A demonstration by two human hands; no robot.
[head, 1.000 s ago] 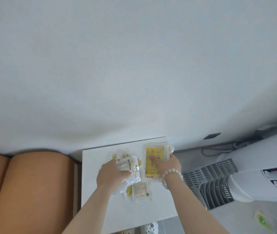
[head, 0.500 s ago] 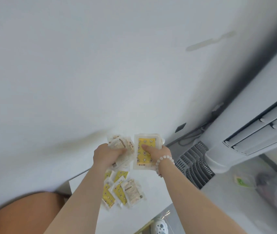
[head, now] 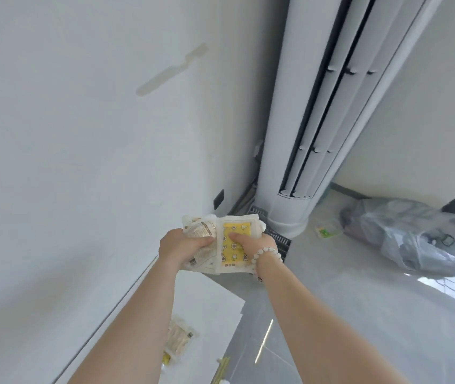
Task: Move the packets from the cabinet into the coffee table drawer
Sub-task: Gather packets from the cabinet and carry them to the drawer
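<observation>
Head view. Change of state: one second ago both hands were pressed onto packets lying on top of the cabinet (head: 215, 300). Half a second ago the load was lifted. Now the hands are raised clear of that surface, at its far edge, with the floor (head: 359, 300) beyond them. The view has also swung right, toward the standing air conditioner (head: 317, 120). Judgement: pickup of this batch is complete and the carry is starting.

Hand state: the left hand (head: 177, 245) is curled round a bundle of crumpled packets (head: 202, 231), thumb across the front. The right hand (head: 254, 242), with a bead bracelet (head: 265, 253) at the wrist, pinches a yellow-patterned packet (head: 234, 245), thumb on its face. The two loads touch and overlap slightly at the middle.

Task items: part of the stock is in the hands. The remaining packets (head: 179, 339) lie on the cabinet near the lower frame edge. Judgement: at least one further trip is required.

Not determinable:
- The coffee table drawer is out of frame; its position, and whether it is open, cannot be told.
- The packets in the left bundle cannot be counted, and the print is blurred.
- The remaining packets are partly covered by the left forearm (head: 137, 328).
- A yellow strip (head: 222, 367) at the bottom edge is cut off; whether it is a packet cannot be told.
</observation>
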